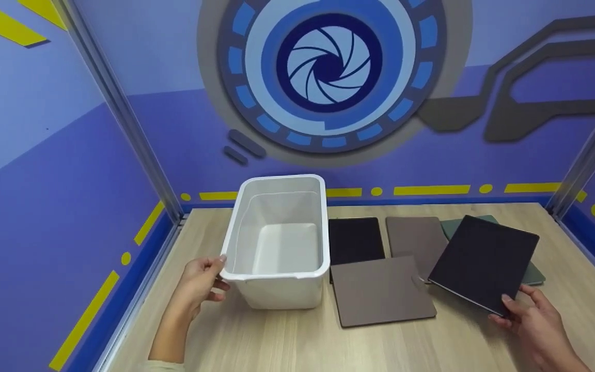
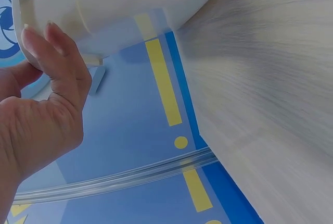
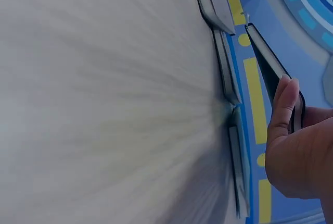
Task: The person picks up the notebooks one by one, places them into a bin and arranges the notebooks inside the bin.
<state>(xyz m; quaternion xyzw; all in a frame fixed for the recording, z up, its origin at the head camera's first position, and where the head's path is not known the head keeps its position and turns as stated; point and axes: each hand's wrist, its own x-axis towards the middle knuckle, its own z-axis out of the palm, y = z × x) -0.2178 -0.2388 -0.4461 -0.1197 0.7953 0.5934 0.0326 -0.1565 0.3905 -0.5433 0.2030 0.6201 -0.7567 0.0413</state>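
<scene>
My left hand (image 1: 197, 283) grips the rim of a white plastic bin (image 1: 283, 295) at its near left corner, thumb on top and fingers below. No contents show inside the bin. In the left wrist view, the fingers (image 2: 62, 60) lie against the bin's outer side. My right hand (image 1: 541, 326) holds a black hardcover notebook (image 1: 486, 263) by its near right corner, thumb on the cover. The right wrist view shows this notebook (image 3: 268, 60) raised off the table, with its page edges visible. Beneath it, a green notebook (image 1: 535, 275) is partly hidden.
Right of the bin lie a black notebook (image 1: 355, 238), a brown notebook (image 1: 413, 237) and, nearer, another brown notebook (image 1: 382, 294) overlapping them. The wooden table (image 1: 277, 343) is bounded by a printed blue wall (image 1: 173, 134) and metal posts (image 1: 122, 103).
</scene>
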